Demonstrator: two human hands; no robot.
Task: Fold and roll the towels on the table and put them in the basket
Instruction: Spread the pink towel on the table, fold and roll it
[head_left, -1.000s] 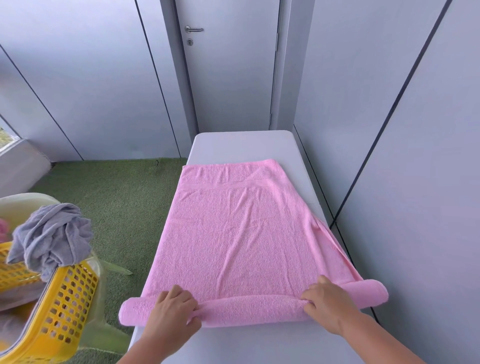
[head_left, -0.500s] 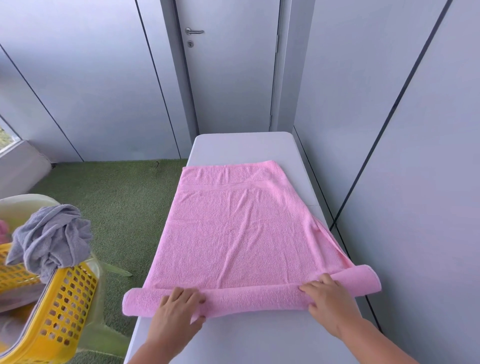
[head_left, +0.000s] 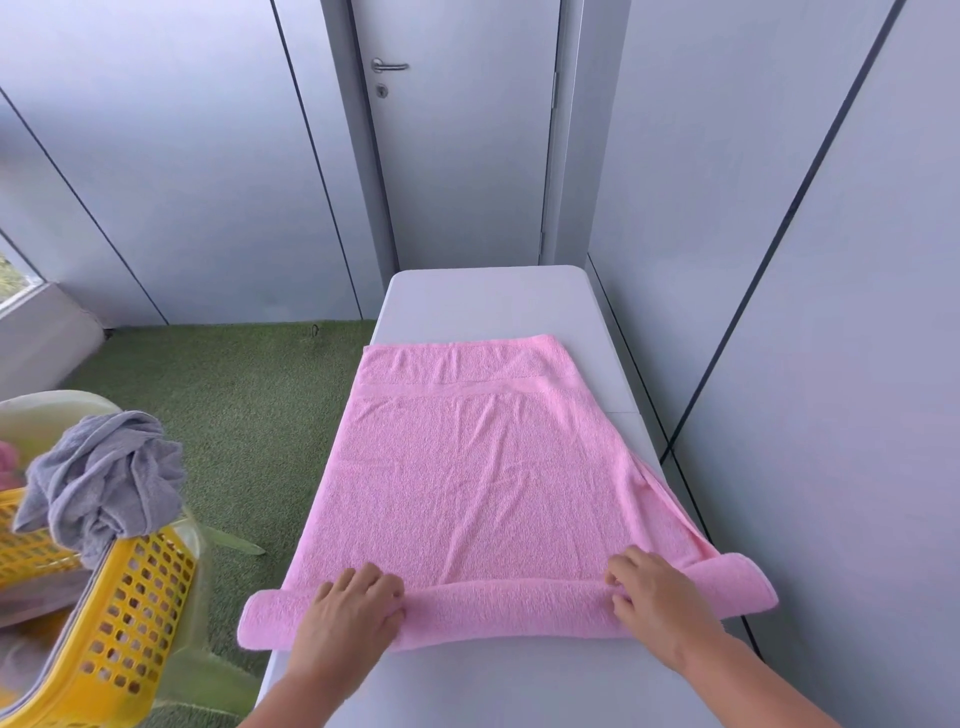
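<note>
A pink towel lies spread along the white table, its near end wound into a roll across the table's width. My left hand grips the left part of that roll, fingers curled over its top. My right hand grips the right part the same way. The roll's two ends stick out past both table sides. A yellow perforated basket stands low at the left, with a crumpled grey towel draped over its rim.
A pale green tub sits behind the basket, with a bit of pink cloth at the far left edge. Green artificial turf covers the floor on the left. Grey wall panels run close along the table's right side; a closed door stands beyond its far end.
Both hands have rolled the towel's near end forward, away from me. The roll is thicker and the flat part shorter.
</note>
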